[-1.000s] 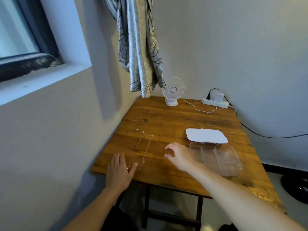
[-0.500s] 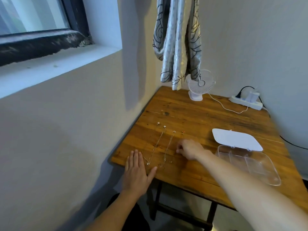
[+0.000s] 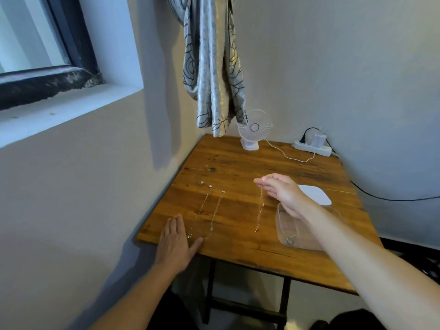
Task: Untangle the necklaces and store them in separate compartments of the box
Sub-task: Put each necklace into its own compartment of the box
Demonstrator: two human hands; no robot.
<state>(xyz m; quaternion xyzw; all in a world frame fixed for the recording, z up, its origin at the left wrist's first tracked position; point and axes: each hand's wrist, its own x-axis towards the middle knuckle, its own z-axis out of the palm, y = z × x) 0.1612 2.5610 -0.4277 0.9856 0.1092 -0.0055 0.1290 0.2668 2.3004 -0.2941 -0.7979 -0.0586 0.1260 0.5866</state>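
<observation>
My right hand [image 3: 283, 192] is raised over the wooden table [image 3: 240, 167] and pinches the top end of a gold necklace [image 3: 260, 210], which hangs down with its lower end near the tabletop. Two thin silver necklaces [image 3: 209, 211] lie stretched side by side at the table's left. Flat on the table's front left edge rests my left hand [image 3: 175, 244], its thumb beside their lower ends. The clear compartment box [image 3: 289, 232] sits open right of the gold necklace, partly hidden by my right forearm. A small silvery item lies in its near compartment. Its white lid [image 3: 317, 196] lies open behind.
A small white fan [image 3: 252, 129] stands at the table's back, its cable running to a power strip [image 3: 313, 147] at the back right. A knotted curtain [image 3: 214, 67] hangs above the back left corner. Walls bound the table's left and back sides.
My right hand has lifted one necklace off the table and carried it rightward toward the box. My left hand stays flat at the front edge. The camera has shifted.
</observation>
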